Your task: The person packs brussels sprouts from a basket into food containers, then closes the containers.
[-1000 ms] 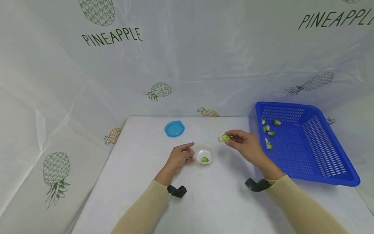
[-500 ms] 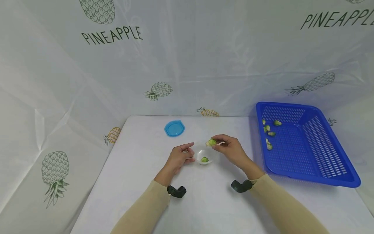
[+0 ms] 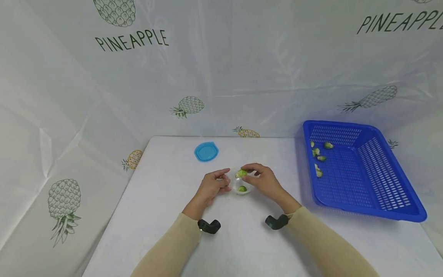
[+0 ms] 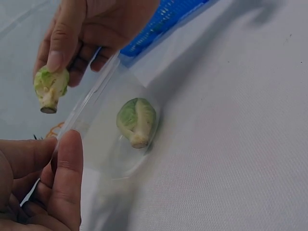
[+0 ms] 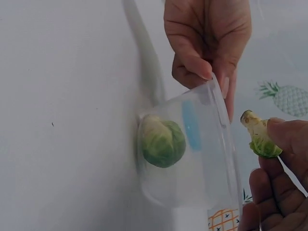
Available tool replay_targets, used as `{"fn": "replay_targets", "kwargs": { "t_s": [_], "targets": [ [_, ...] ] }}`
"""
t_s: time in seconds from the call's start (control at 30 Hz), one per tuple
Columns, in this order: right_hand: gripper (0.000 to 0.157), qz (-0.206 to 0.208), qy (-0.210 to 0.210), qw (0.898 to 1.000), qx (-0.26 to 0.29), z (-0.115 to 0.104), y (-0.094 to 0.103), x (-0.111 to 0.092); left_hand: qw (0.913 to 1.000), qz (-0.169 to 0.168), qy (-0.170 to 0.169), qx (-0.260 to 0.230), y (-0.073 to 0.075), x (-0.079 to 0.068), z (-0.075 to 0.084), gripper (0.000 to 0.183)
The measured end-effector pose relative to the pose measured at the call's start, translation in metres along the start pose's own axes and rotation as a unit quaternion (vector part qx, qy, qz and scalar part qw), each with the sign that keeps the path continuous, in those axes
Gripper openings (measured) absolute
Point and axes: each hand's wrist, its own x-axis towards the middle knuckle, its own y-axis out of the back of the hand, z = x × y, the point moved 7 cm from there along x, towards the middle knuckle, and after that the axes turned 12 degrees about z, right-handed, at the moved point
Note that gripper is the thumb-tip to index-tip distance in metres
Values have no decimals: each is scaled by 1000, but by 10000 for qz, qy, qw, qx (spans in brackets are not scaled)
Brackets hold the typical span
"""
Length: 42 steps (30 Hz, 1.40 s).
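Observation:
My right hand [image 3: 264,181] pinches a Brussels sprout [image 3: 241,173] between thumb and fingers, over the mouth of a small clear plastic tub [image 3: 250,187]. In the left wrist view, that held sprout [image 4: 49,89] has its cut stem end pointing down. Another Brussels sprout [image 4: 137,121] lies on the tub's bottom and shows through the wall in the right wrist view. My left hand [image 3: 212,187] is at the tub's left side. Its thumb and a finger pinch the tub's rim [image 5: 219,98] in the right wrist view.
A blue lid [image 3: 206,152] lies on the white table [image 3: 166,184] behind the tub. At the right stands a blue perforated basket [image 3: 363,184], with several Brussels sprouts [image 3: 321,158] along its left side. A pineapple-print sheet [image 3: 221,77] hangs behind the table.
My right hand has moved left with the sprout, from the space between basket and tub to over the tub. My left hand and the tub have stayed in place.

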Motion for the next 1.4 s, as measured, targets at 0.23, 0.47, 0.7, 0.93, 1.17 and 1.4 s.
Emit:
{"fn": "replay_targets", "kwargs": {
  "t_s": [0.23,0.47,0.7,0.93,1.17,1.4],
  "targets": [
    [33,-89,-44,9989,-465,2,-7,-1,10000,-5,-21,-36,0,1,-1,51],
    [30,-153,21,9965,-816,5,-12,-3,9999,-14,-69,-91,0,3,-1,50],
    [30,-265,400,9922,-1152,-1,-14,-5,10000,-26,-61,-19,-1,2,-1,50],
    [29,-336,665,9872,-1407,-2,-16,-5,10000,-16,-86,-14,-1,0,1,48],
    [28,-406,879,9828,-1573,-5,-17,-5,9999,-58,-78,-47,-2,2,1,50],
    [28,-421,953,9807,-1657,-6,-17,-6,9999,-50,-105,-80,-2,1,1,51]
  ]
}}
